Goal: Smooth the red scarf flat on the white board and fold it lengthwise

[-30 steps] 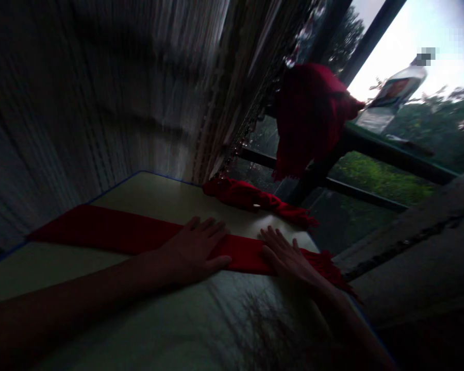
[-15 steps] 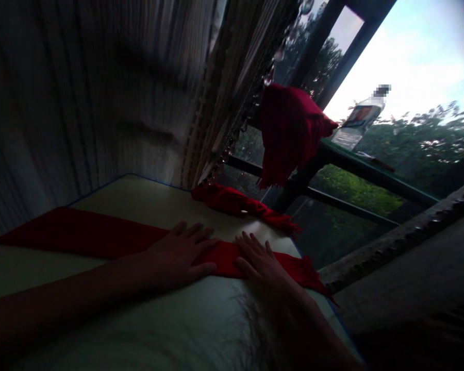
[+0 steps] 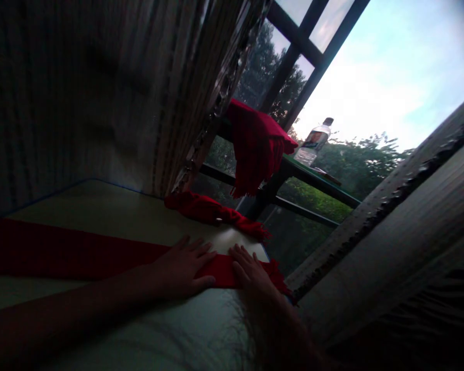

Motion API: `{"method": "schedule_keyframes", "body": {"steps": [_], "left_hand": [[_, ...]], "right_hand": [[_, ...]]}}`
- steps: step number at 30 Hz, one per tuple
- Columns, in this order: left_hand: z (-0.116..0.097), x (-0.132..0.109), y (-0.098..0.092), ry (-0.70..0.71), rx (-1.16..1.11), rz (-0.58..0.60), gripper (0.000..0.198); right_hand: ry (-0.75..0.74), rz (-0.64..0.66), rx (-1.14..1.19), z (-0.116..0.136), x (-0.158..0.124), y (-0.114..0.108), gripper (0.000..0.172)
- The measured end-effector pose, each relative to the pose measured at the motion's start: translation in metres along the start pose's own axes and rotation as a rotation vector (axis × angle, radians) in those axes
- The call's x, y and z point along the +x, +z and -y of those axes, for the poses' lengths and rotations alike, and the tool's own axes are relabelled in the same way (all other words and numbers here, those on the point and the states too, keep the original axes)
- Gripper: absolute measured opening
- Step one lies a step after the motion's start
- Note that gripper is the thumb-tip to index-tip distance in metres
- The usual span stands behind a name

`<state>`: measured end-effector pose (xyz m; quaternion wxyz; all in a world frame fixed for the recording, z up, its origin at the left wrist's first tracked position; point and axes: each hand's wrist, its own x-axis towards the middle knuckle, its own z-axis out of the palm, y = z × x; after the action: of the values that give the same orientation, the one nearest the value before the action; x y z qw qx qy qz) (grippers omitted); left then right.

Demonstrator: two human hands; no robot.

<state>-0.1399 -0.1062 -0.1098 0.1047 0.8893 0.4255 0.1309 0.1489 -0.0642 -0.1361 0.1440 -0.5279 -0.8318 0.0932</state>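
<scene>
A long red cloth point(image 3: 73, 252) with a fringed right end lies flat across the pale, blue-edged table point(image 3: 112, 206). My left hand point(image 3: 185, 265) rests palm down on it, fingers spread, the thumb near its lower edge. To the right, my right hand point(image 3: 251, 270) lies flat on the same cloth close to the fringe, its fingers stretched out. A strip of cloth shows between both hands. Behind them, a second red fringed cloth point(image 3: 212, 208), bunched lengthwise, sits along the table's far edge with a small pale spot on it.
Another red fringed cloth point(image 3: 257, 144) hangs over a green window ledge point(image 3: 317, 178). A clear bottle point(image 3: 313, 144) with a dark cap stands on that ledge beside a small flat object. Striped curtains point(image 3: 119, 103) flank the window at left and right.
The view has turned to the right, so window, ledge and cloths appear further left. My right hand has come slightly nearer my left along the cloth; both remain flat.
</scene>
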Motion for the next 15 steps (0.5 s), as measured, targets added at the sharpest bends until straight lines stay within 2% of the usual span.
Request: {"method": "schedule_keyframes", "body": {"steps": [3, 6, 9, 12, 15], "left_hand": [[0.001, -0.002, 0.000, -0.023, 0.007, 0.006, 0.072], [-0.001, -0.001, -0.003, -0.024, 0.001, -0.002, 0.071], [-0.003, 0.000, -0.004, -0.031, 0.006, 0.008, 0.072], [-0.001, -0.003, -0.005, -0.044, 0.012, 0.031, 0.073], [0.007, -0.008, -0.009, -0.048, -0.016, 0.068, 0.072]], "right_hand": [[0.173, -0.158, 0.007, -0.050, -0.027, -0.028, 0.053], [0.235, -0.329, 0.051, -0.075, -0.048, -0.046, 0.055], [0.183, -0.422, 0.143, -0.069, -0.055, -0.043, 0.061], [0.140, -0.453, 0.235, -0.055, -0.057, -0.031, 0.067], [0.136, -0.476, 0.271, -0.048, -0.062, -0.030, 0.070]]}}
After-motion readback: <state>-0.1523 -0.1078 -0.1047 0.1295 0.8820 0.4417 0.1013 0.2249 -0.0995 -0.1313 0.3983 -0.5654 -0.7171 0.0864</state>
